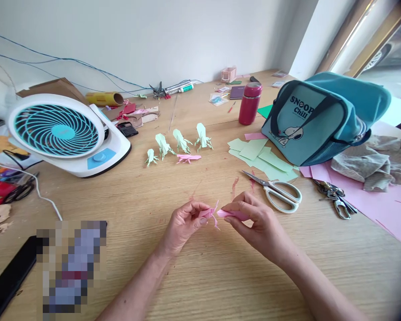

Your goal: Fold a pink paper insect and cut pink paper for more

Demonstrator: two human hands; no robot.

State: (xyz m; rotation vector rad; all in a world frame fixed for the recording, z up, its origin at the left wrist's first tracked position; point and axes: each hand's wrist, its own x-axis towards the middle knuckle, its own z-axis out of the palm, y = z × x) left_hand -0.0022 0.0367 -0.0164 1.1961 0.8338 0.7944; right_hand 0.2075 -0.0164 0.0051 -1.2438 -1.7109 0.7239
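Observation:
My left hand (182, 223) pinches a small pink folded-paper piece (212, 213) with thin leg-like points, thumb against fingers. Close by on its right, my right hand (259, 218) grips a second pink folded-paper piece (223, 213), its far part covered by the fingers. A narrow gap shows between the two pieces. Both hands are just above the wooden table (194, 276). Beyond them stand several pale green origami insects (181, 141), with one pink origami insect (189, 158) lying in front.
White-handled scissors (282, 196) lie right of my right hand, near keys (336, 198). Green paper sheets (254, 149), a red bottle (250, 103) and a teal bag (297, 116) are behind. At left are a fan (62, 131), a black object (13, 272) and a blurred-out item (75, 263).

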